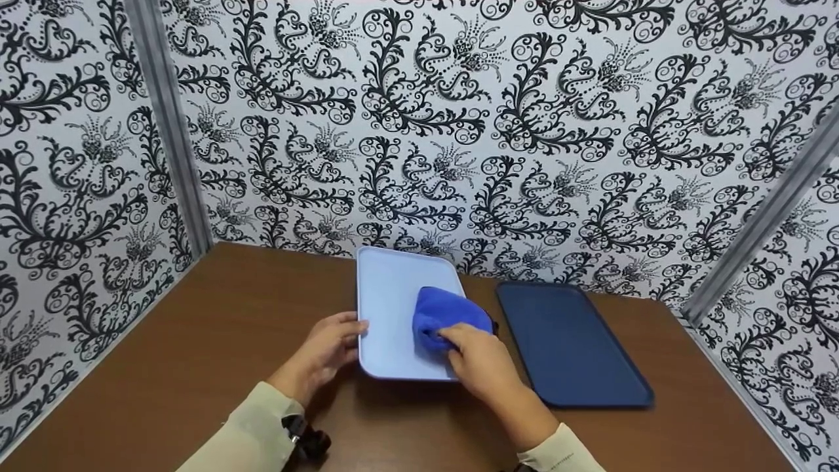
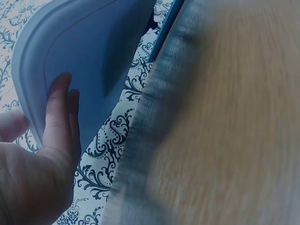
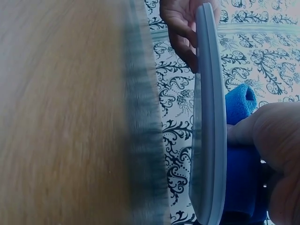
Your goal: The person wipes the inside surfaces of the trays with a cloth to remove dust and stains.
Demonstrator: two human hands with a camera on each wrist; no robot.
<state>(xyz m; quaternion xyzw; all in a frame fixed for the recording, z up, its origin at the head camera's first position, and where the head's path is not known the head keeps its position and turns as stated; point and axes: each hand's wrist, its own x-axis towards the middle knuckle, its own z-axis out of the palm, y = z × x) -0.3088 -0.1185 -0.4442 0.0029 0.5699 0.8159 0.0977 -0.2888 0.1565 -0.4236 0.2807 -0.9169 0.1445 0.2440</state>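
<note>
Brown table (image 1: 242, 321): bears navy tray (image 1: 577, 347)
Pale-blue tray (image 1: 388, 295): held above it, left hand (image 1: 326, 349) gripping its edge
Blue cloth (image 1: 452, 311): on that tray, right hand (image 1: 484, 364) apparently pinching it
Walls (image 1: 426, 131): black-scrolled white

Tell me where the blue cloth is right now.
In the head view, the blue cloth is over the right half of the pale tray, gripped by the right hand, left of the dark tray.

Left fingers (image 2: 57, 110), right fingers (image 1: 455, 334) in grip
</note>
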